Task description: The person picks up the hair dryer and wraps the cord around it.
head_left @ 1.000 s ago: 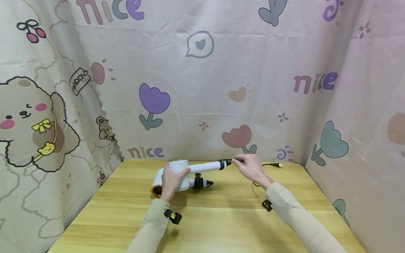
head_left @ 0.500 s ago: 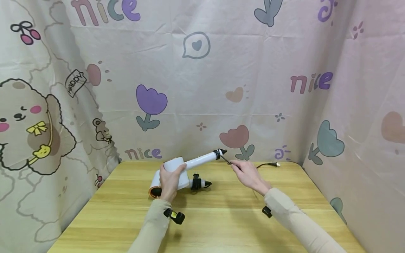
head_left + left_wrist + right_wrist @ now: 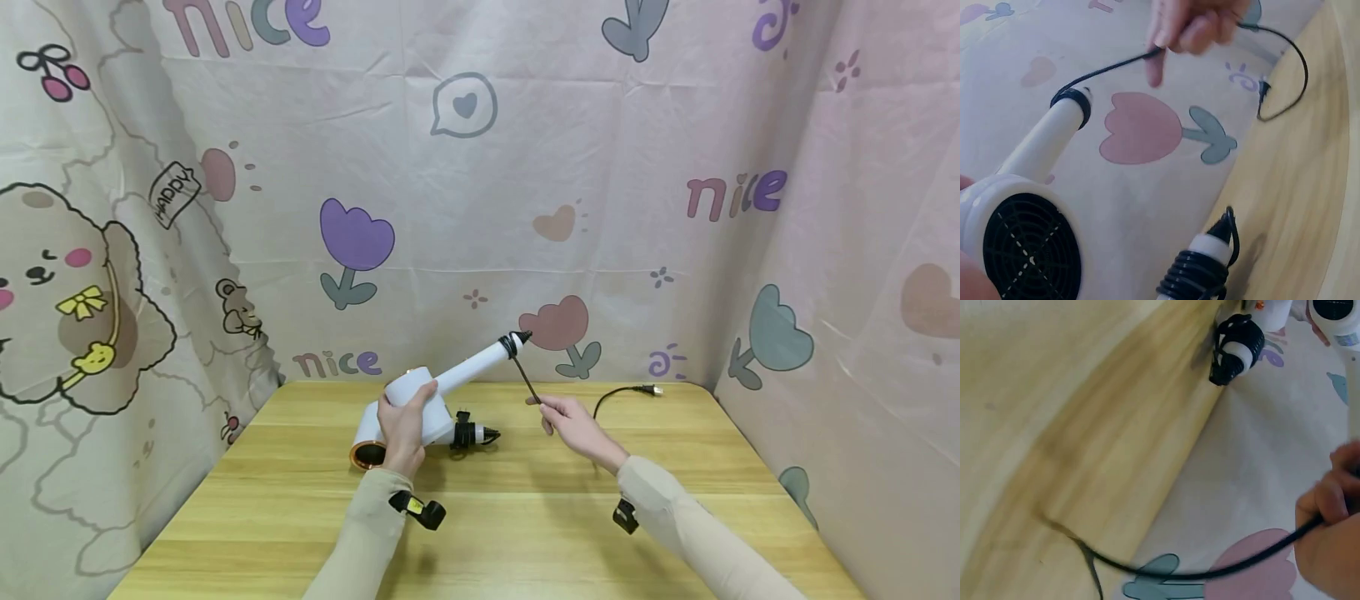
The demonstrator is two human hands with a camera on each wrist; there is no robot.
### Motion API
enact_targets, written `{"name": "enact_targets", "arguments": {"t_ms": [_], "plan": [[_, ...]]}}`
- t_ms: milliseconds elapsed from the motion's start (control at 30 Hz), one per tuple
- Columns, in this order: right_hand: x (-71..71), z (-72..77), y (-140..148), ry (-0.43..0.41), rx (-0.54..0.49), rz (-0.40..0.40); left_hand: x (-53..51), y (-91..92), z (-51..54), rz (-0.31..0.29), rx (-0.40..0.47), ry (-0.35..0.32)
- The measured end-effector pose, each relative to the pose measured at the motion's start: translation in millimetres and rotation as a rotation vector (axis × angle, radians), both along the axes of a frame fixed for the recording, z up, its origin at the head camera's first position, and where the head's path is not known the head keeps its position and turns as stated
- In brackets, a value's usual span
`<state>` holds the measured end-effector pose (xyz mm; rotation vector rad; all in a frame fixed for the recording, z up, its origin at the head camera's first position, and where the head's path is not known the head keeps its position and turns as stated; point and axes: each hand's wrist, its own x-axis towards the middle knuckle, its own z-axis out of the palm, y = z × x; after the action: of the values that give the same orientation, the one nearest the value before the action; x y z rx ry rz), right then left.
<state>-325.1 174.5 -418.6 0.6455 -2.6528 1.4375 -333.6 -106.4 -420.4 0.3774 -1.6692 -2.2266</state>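
Left hand (image 3: 405, 423): fingers curled round the body of a white hair dryer (image 3: 472, 369), thumb over its near side. Handle slants up and away to the right of these fingers, its end higher than either hand. Right hand (image 3: 576, 425): fingers narrow, pinching a black cord (image 3: 527, 380). From the pinch, cord runs taut up-left to turns wound near the handle's end; the other way it loops off behind the hand to a plug (image 3: 648, 389) on the counter (image 3: 525, 533), beyond and right of the right fingers. Second white dryer (image 3: 482, 434) low on the counter, between both sets of fingers, closer to the left; its black cord coiled round the handle. Printed cloth (image 3: 450, 217) stands behind.
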Motion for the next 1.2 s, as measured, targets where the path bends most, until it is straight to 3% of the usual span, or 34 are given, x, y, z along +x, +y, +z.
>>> {"name": "enact_targets", "arguments": {"t_ms": [167, 367, 567, 667, 833, 1033, 1200], "plan": [[-6.0, -14.4, 10, -0.084, -0.027, 0.070, 1.1, -2.0, 1.4, -0.052, 0.090, -0.022], [-23.2, -22.1, 30, -0.228, -0.077, 0.004, 5.6, -8.4, 1.6, -0.219, 0.115, -0.094], [-41.8, -23.4, 47, -0.292, -0.181, -0.027, 5.4, -16.4, 3.0, -0.404, 0.216, -0.123], [-46.8, -26.7, 55, -0.309, -0.184, -0.071, 5.3, -18.5, 4.8, -0.471, 0.255, -0.133], [-49.4, -25.4, 57, -0.222, -0.039, -0.261, 7.7, -20.2, 4.2, -0.530, 0.235, -0.154], [-50.1, -3.5, 47, -0.011, 0.234, -0.401, 9.7, -22.8, 0.6, -0.580, 0.200, -0.203], [-53.4, 14.8, 47, 0.060, 0.316, -0.523, 8.7, -20.4, -1.8, -0.683, 0.142, -0.214]]}}
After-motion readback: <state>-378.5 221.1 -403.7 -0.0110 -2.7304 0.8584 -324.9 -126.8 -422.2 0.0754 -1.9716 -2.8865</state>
